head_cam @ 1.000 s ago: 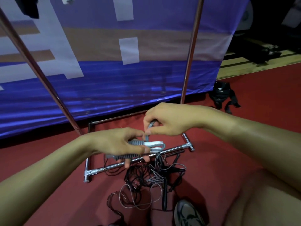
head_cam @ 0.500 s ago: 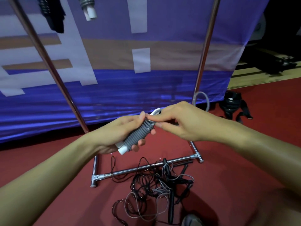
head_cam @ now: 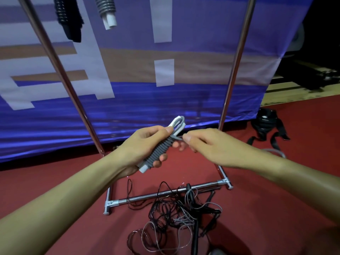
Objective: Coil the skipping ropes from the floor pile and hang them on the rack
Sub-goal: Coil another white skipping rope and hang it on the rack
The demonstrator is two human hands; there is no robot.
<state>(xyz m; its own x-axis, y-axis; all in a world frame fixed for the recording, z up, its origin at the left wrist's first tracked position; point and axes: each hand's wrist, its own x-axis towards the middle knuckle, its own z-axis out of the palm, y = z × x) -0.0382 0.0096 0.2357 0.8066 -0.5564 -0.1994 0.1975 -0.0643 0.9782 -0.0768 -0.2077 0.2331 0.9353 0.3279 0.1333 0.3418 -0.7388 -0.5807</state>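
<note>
My left hand (head_cam: 145,144) grips a coiled grey skipping rope (head_cam: 161,150), its cord wound tightly around white handles, tilted with a small loop at the upper end. My right hand (head_cam: 204,144) pinches the cord's free end at the bundle's upper part. Below on the red floor lies the pile of tangled black and grey ropes (head_cam: 174,214). The metal rack (head_cam: 237,57) stands in front of me. Two coiled ropes hang at the top: a black one (head_cam: 68,17) and a grey one with white handles (head_cam: 107,11).
The rack's left upright (head_cam: 60,74) slants across the view, and its base bar (head_cam: 165,193) crosses the floor above the pile. A blue and white banner (head_cam: 147,107) hangs behind. A black strapped object (head_cam: 266,124) lies on the floor to the right.
Both hands rose from just above the base bar, carrying the bundle. The bundle turned from flat to tilted. The view tipped up, revealing the two hung ropes.
</note>
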